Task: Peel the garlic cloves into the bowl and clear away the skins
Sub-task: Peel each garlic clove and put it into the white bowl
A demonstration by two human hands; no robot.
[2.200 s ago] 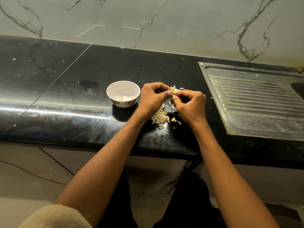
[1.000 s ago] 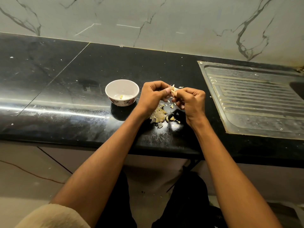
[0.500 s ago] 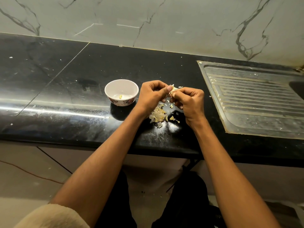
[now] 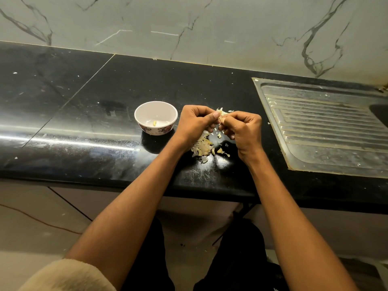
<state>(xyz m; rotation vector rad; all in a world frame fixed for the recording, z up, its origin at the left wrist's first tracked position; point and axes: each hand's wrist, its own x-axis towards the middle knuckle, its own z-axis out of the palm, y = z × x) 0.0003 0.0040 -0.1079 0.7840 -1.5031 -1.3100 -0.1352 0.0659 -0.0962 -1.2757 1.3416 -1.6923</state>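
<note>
A small white bowl [image 4: 155, 117] with a flowered outside stands on the black counter, holding one peeled clove [image 4: 154, 123]. Just right of it, my left hand [image 4: 194, 123] and my right hand [image 4: 243, 128] meet above the counter and both pinch one garlic clove [image 4: 221, 114] with loose papery skin sticking up. Most of that clove is hidden by my fingertips. Under my hands lies a pile of garlic cloves and skins [image 4: 203, 148], with a few loose bits beside it.
A steel sink drainboard [image 4: 327, 131] is set into the counter at the right, with the basin's corner at the far right edge. A marble wall runs behind. The counter's front edge [image 4: 126, 181] is close to my body.
Both hands stay together over the pile, their fingers shifting slightly on the clove. The bowl and the pile have not moved.
</note>
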